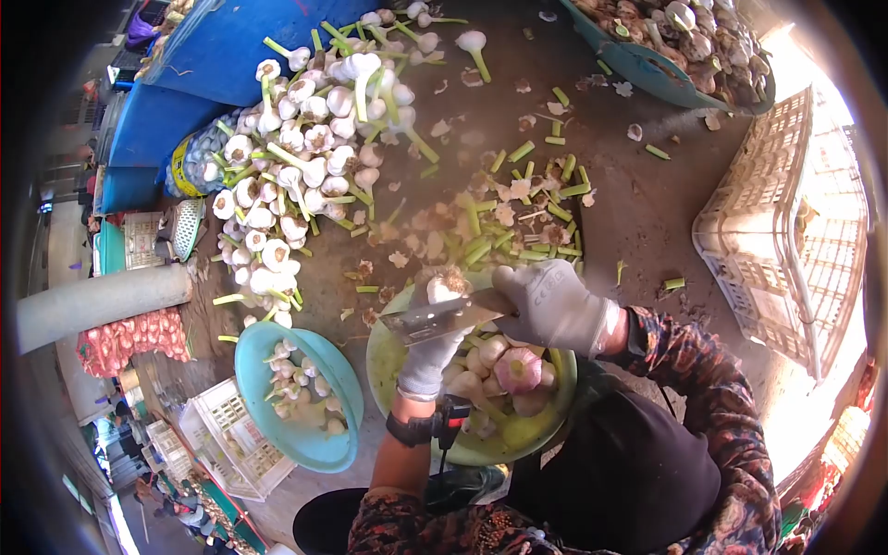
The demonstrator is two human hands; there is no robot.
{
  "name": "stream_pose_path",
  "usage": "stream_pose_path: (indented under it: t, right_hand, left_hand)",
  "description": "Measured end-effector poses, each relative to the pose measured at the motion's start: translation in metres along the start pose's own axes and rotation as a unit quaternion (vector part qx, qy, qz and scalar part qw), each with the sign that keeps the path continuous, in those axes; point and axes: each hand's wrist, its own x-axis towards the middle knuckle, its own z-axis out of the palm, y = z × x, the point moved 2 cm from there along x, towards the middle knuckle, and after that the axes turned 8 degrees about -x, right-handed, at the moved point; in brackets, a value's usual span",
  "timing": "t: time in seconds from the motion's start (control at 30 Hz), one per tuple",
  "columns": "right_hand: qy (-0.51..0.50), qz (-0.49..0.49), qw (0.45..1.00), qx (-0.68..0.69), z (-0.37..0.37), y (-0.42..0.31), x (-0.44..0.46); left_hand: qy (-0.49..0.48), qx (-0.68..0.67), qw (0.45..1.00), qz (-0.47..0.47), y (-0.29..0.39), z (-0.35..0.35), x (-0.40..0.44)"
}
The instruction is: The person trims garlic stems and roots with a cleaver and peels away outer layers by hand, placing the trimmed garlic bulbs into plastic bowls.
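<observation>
My left hand (428, 361), in a pale glove, is closed round a garlic bulb (446, 289) whose root end faces up. My right hand (548, 301), gloved too, grips the handle of a broad knife (435, 321). The blade lies across the front of the bulb, between the two hands. Both hands are above a yellow-green basin (381, 356) that holds garlic bulbs, among them a pinkish one (518, 369). Part of the left fingers is hidden behind the blade and the bulb.
A large garlic heap (305, 157) lies at the upper left. Cut stems (555, 211) litter the floor ahead. A turquoise basin (347, 370) with bulbs stands left, a white crate (227, 439) beside it. At right are stacked crates (768, 213); a garlic-filled tub (647, 69) sits upper right.
</observation>
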Motion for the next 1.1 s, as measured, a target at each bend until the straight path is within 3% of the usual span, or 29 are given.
stream_pose_path:
  t: [0.03,0.07,0.1,0.2,0.23,0.27,0.3,0.33,0.37,0.43,0.47,0.5,0.53,0.57,0.63,0.7,0.77,0.83,0.87,0.9,0.97,1.03,1.07,1.1]
  right_hand:
    - [0.023,-0.012,1.000,0.003,0.002,0.003,-0.001]
    - [0.023,-0.012,1.000,0.002,0.004,0.007,-0.001]
    - [0.037,-0.022,0.999,-0.001,0.006,0.010,0.001]
    - [0.103,-0.021,0.994,-0.001,0.029,0.038,0.005]
    - [-0.063,0.177,0.976,-0.109,0.028,0.059,0.023]
    - [-0.048,0.286,0.955,-0.068,0.036,0.108,0.027]
    - [0.064,0.296,0.953,-0.025,0.031,0.119,0.007]
    - [0.180,0.293,0.939,0.016,0.022,0.122,0.000]
    - [0.181,0.292,0.939,0.016,0.017,0.113,-0.005]
    - [0.046,0.311,0.949,0.008,0.010,0.101,-0.008]
    - [0.052,0.309,0.950,0.004,0.014,0.092,-0.010]
    - [0.103,0.278,0.948,0.119,0.022,0.082,-0.017]
    - [0.147,0.247,0.929,0.234,0.029,0.077,-0.023]
    - [0.143,0.250,0.928,0.236,0.038,0.078,-0.024]
    - [0.071,0.192,0.978,0.039,0.048,0.081,-0.007]
    - [0.125,0.178,0.975,0.043,0.029,0.057,0.005]
    - [0.241,0.095,0.943,0.208,-0.021,0.016,0.012]
    - [0.275,0.105,0.922,0.251,-0.028,0.004,0.013]
    - [0.108,0.127,0.978,0.129,0.002,0.019,0.020]
    - [-0.052,0.139,0.989,-0.006,0.033,0.042,0.031]
    - [0.025,0.095,0.993,-0.063,0.109,0.108,0.000]
    - [0.081,0.180,0.972,0.124,0.059,0.096,-0.030]
    - [0.082,0.182,0.971,0.130,0.055,0.095,-0.033]
    - [0.069,0.244,0.961,0.108,0.051,0.100,-0.033]
  left_hand:
    - [-0.001,-0.001,1.000,0.001,0.007,0.003,-0.001]
    - [0.026,-0.172,0.983,-0.061,0.013,0.007,-0.003]
    - [0.053,-0.337,0.932,-0.120,0.017,0.012,-0.005]
    - [0.084,-0.412,0.888,-0.185,0.009,0.023,-0.016]
    - [-0.015,-0.474,0.874,-0.101,0.055,0.009,-0.004]
    - [-0.047,-0.393,0.918,-0.030,0.084,-0.002,-0.001]
    - [-0.062,-0.305,0.950,0.040,0.102,-0.008,-0.004]
    - [-0.011,-0.373,0.928,-0.001,0.103,-0.010,-0.005]
    - [-0.016,-0.369,0.927,-0.068,0.086,-0.017,0.000]
    - [0.034,-0.267,0.958,-0.096,0.057,-0.018,0.017]
    - [0.082,-0.290,0.952,-0.057,0.052,-0.017,0.021]
    - [0.084,-0.293,0.951,-0.056,0.047,-0.013,0.022]
    - [0.134,-0.405,0.899,-0.094,0.049,-0.010,0.022]
    - [0.183,-0.507,0.833,-0.129,0.050,-0.010,0.020]
    - [0.199,-0.580,0.773,-0.162,0.039,-0.002,0.012]
    - [0.199,-0.603,0.756,-0.160,0.040,0.004,0.018]
    - [0.249,-0.609,0.723,-0.209,0.031,0.019,0.022]
    - [0.242,-0.601,0.733,-0.208,0.052,0.021,0.021]
    - [0.226,-0.622,0.728,-0.179,0.077,0.017,0.020]
    - [0.208,-0.641,0.726,-0.140,0.091,0.009,0.023]
    - [0.093,-0.613,0.770,-0.152,0.087,-0.010,0.012]
    - [-0.207,-0.424,0.871,-0.136,0.069,-0.041,0.007]
    - [-0.284,-0.251,0.913,-0.149,0.040,-0.058,0.013]
    - [-0.148,-0.085,0.972,-0.159,0.034,-0.076,0.025]
